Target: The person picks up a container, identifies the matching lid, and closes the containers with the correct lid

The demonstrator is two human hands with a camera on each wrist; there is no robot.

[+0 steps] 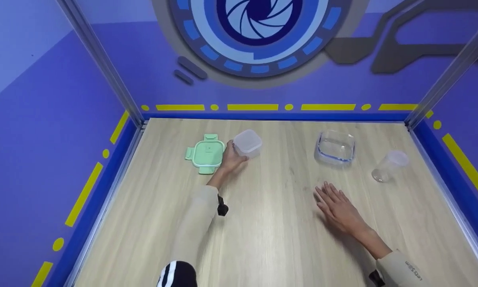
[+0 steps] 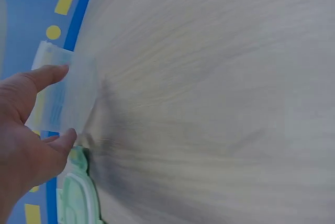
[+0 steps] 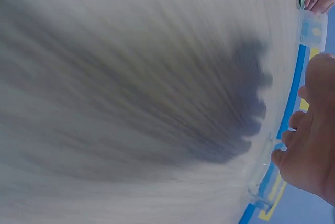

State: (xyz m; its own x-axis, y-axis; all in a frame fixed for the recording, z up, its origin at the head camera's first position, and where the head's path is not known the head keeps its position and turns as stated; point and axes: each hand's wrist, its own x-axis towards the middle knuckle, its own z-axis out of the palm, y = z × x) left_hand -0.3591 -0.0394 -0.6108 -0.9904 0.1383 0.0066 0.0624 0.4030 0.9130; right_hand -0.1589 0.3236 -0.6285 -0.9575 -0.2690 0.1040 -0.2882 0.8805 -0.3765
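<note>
My left hand (image 1: 232,158) grips a small translucent plastic box (image 1: 247,142) at the back of the table, thumb and fingers on opposite sides of it. In the left wrist view the same box (image 2: 65,93) shows between the thumb and fingers. Just left of that hand lies a light green snap-on lid (image 1: 208,154), its side flaps spread out. My right hand (image 1: 340,211) is held palm down over the table with its fingers extended and nothing in them. Nearest to it is a clear square glass container (image 1: 335,148), standing beyond the fingertips.
A clear cylindrical cup (image 1: 389,166) stands to the right of the glass container, its top whitish. The wooden table (image 1: 279,223) is bounded by blue walls (image 1: 239,95) at the back and both sides, with metal posts (image 1: 103,59) at the corners.
</note>
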